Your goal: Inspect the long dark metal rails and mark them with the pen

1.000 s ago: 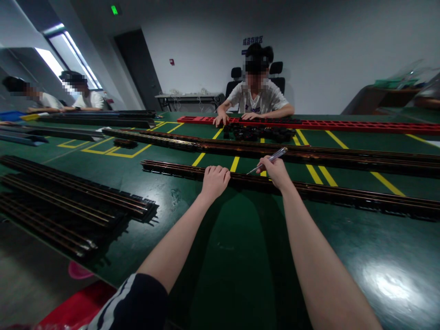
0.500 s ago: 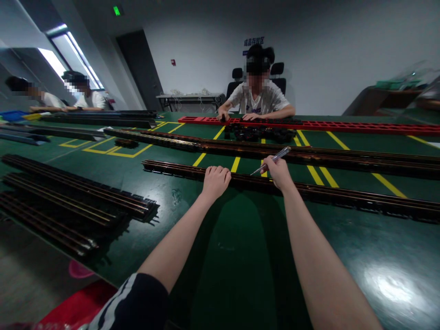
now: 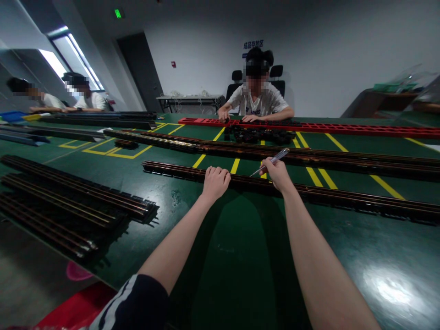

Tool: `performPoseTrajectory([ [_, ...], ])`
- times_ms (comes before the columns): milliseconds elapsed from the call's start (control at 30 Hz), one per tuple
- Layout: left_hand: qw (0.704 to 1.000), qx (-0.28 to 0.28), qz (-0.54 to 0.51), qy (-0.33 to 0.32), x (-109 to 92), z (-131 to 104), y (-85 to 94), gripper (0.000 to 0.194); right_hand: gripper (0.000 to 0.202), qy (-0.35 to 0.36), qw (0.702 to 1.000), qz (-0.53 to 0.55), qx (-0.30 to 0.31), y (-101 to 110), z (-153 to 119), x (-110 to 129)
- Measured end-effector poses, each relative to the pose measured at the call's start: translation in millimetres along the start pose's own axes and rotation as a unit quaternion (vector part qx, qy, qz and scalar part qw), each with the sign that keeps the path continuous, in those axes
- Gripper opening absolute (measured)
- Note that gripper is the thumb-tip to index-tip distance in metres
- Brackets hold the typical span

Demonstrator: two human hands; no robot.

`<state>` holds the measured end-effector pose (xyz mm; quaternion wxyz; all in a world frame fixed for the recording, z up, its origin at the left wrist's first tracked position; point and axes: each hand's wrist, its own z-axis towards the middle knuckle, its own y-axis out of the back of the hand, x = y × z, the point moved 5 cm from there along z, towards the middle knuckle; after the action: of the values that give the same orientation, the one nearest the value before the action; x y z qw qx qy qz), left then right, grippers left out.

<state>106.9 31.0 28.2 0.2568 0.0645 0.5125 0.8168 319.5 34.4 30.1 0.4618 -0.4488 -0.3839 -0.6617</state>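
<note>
A long black rail strip with copper-coloured lines (image 3: 347,196) lies across the green table in front of me. My left hand (image 3: 216,182) rests over it left of centre, fingers curled round its far edge. In my right hand (image 3: 277,172) is a slim screwdriver (image 3: 277,156) with a clear handle, held like a pen. Its thin shaft slants down to the left, and the tip is at the strip between my two hands. Whether the tip touches a screw is too small to tell.
More long rail strips (image 3: 330,158) lie just beyond. Shorter strips (image 3: 79,185) are grouped at the left. Across the table (image 3: 233,275), a person (image 3: 256,98) works at a red slotted frame (image 3: 364,129), near a heap of black parts (image 3: 259,134). Two other people sit far left.
Almost nothing differs. The screwdriver and my right hand have shifted very slightly, while my left hand keeps its place on the strip.
</note>
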Motion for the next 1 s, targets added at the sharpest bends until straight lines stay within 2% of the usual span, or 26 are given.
performPoseTrajectory([
  [400, 0.999, -0.013, -0.03, 0.034, 5.6, 3.1, -0.5, 0.034, 0.033, -0.02, 0.999, 0.049, 0.009, -5.3, 1.2, 2.1],
  [667, 0.996, -0.014, -0.067, 0.051, 15.9, 6.1, -0.3, 0.036, 0.038, -0.02, 0.999, 0.009, 0.042, -9.2, -1.5, 6.6],
  [867, 0.994, -0.06, -0.033, 0.084, 27.1, 4.9, 0.3, 0.036, 0.03, -0.029, 0.995, -0.017, 0.098, -17.3, -4.5, 13.5],
  [1000, 0.992, -0.084, -0.024, 0.092, 28.3, 2.0, 0.5, 0.035, 0.027, -0.026, 0.993, -0.025, 0.112, -19.4, -5.8, 17.1],
])
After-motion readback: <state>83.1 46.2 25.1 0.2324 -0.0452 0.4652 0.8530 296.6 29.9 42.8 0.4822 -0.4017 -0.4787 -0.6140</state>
